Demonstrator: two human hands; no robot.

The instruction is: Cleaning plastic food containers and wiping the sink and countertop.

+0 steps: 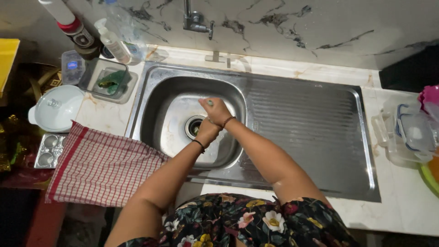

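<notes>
A red checked cloth point(98, 167) is being draped over the desk point(402, 201) edge; above the drain point(194, 127) of the steel sink point(153, 107), the left hand point(208, 130) is being pressed against the right hand point(215, 110), its grip clenched around a small greenish object point(210, 102); whether the left grip is closed cannot be told; the drainboard point(306, 123) is being left bare; clear lidded containers point(409, 132) are being kept at the right.

Both forearms are left bare; no sleeves are seen below the elbows; a thin dark cord bracelet point(198, 144) is worn on the left wrist; a reddish-brown beaded bracelet point(228, 120) is worn on the right wrist; a black floral garment point(256, 224), printed with white, yellow, pink and red blossoms, is worn on the body.
</notes>
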